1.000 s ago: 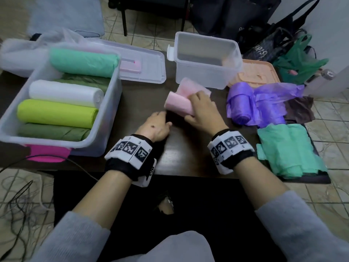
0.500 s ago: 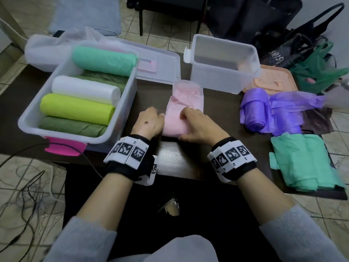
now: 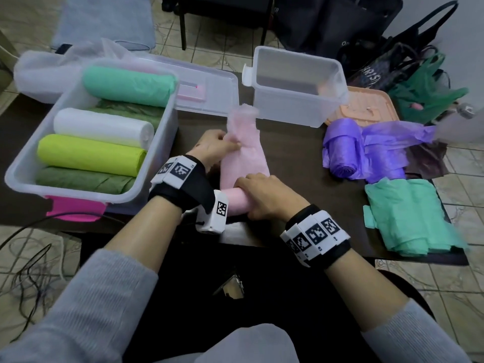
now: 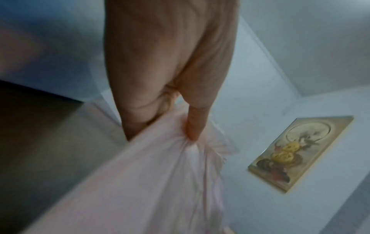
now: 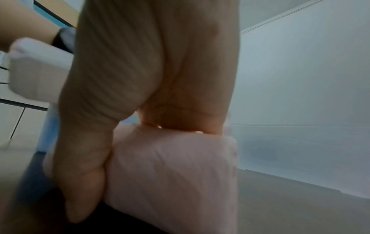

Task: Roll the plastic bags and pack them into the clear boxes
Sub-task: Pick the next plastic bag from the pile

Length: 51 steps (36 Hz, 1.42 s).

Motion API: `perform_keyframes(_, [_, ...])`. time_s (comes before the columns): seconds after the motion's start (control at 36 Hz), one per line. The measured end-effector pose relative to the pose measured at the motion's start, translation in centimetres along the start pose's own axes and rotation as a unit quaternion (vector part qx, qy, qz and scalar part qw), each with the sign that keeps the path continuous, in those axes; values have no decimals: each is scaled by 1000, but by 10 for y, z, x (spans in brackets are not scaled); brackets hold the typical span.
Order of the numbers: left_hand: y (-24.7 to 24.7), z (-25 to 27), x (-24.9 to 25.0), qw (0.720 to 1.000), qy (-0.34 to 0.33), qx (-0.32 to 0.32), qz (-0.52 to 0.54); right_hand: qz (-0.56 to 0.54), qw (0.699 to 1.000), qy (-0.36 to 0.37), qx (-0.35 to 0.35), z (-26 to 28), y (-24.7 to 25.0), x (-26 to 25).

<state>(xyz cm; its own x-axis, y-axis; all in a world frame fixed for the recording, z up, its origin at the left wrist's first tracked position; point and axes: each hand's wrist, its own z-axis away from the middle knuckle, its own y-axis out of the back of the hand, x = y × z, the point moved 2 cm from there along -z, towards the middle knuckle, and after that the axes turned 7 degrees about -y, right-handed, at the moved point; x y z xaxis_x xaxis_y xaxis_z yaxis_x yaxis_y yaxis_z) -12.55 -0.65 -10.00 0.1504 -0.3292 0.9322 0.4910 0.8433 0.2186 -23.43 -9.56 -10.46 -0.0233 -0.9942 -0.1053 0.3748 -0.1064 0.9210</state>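
A pink plastic bag [image 3: 245,150] lies stretched on the dark table [image 3: 301,163], its near end wound into a roll [image 3: 237,203]. My left hand [image 3: 217,146] pinches the loose far part of the bag [image 4: 170,174] between thumb and fingers. My right hand [image 3: 264,196] grips the rolled end [image 5: 170,174] near the table's front edge. A clear box [image 3: 28,163] at the left holds several rolled bags in mint, white, lime and dark green. An empty clear box [image 3: 296,111] stands just beyond the pink bag.
A half-rolled purple bag [image 3: 366,150] and a folded mint bag [image 3: 411,213] lie at the right. A clear lid [image 3: 209,90] and an orange lid [image 3: 366,108] rest behind the boxes. Dark bags [image 3: 366,35] and a green bag [image 3: 424,93] sit on the floor beyond.
The pink bag has been drawn out longer toward the empty box. My left hand moved forward onto its loose part, and my right hand pulled the rolled end back toward the front edge.
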Motion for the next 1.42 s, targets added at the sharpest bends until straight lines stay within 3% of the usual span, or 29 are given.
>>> perform_keyframes(0.14, [11,-2,33,991,-58,83,84,-2,1000,17,-21,3,-2,-1])
perform_keyframes(0.28, [21,-9,60,979,-145,146,-1,-29,999,-2,-43,5,-5,-1])
perform_keyframes(0.36, [21,0,69,942,-221,201,-151,-33,999,-7,-42,5,-3,-2])
perform_keyframes(0.39, [18,2,68,933,-236,175,-208,-33,999,-7,-40,4,-2,-2])
perform_keyframes(0.44, [7,5,58,921,-221,43,-318,-30,999,-6,-35,4,-2,-3])
perform_keyframes(0.53, [-11,4,22,872,-111,-158,-450,-20,999,-1,-30,5,-2,-4])
perform_keyframes(0.61, [-20,3,-10,849,-67,-234,-469,-12,1000,-1,-29,8,-5,-5])
perform_keyframes(0.81, [-21,7,-22,829,-72,-272,-484,16,999,-7,-45,13,-7,-11])
perform_keyframes(1.03, [-21,-4,-31,801,-106,-271,-524,-32,999,9,-31,14,-3,-15])
perform_keyframes(1.42, [-17,-8,-36,791,-133,-265,-535,-72,997,19,-27,18,-7,-24])
